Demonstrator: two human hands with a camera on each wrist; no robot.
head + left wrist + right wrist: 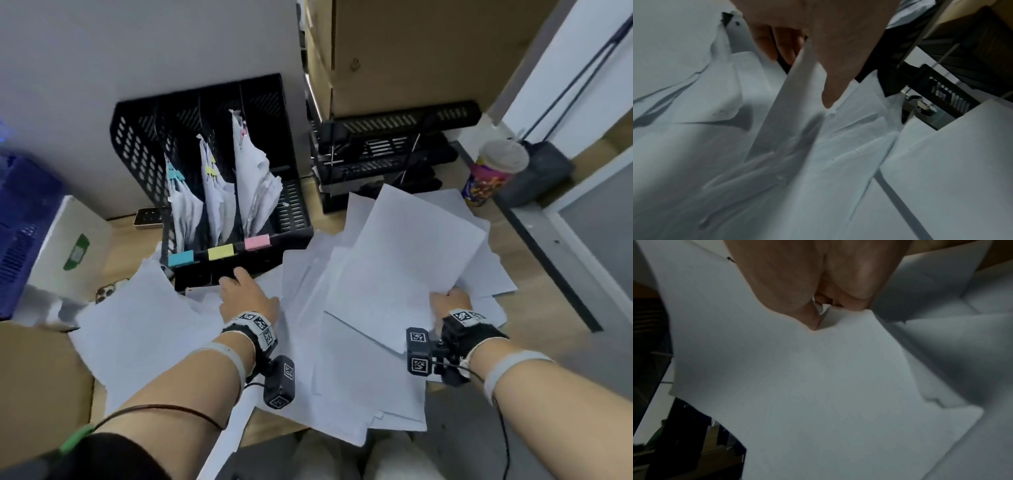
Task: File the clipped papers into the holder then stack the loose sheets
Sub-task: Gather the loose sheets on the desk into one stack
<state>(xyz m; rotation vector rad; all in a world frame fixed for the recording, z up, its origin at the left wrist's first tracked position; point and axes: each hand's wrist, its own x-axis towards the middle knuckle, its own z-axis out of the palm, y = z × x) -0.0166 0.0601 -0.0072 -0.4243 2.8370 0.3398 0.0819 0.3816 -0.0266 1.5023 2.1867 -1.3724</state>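
A black mesh file holder stands at the back of the desk with clipped papers upright in its three slots. Cyan, yellow and pink clips sit on its front edge. Loose white sheets lie scattered over the desk. My left hand is just in front of the holder; in the left wrist view a sheet edge rises between its thumb and fingers. My right hand grips several sheets by their near edge, raised at a slant, thumb on top of the sheets.
A black stacked letter tray stands right of the holder, with cardboard boxes behind. A lidded colourful cup is at the far right. A blue crate, a white box and a phone lie at the left.
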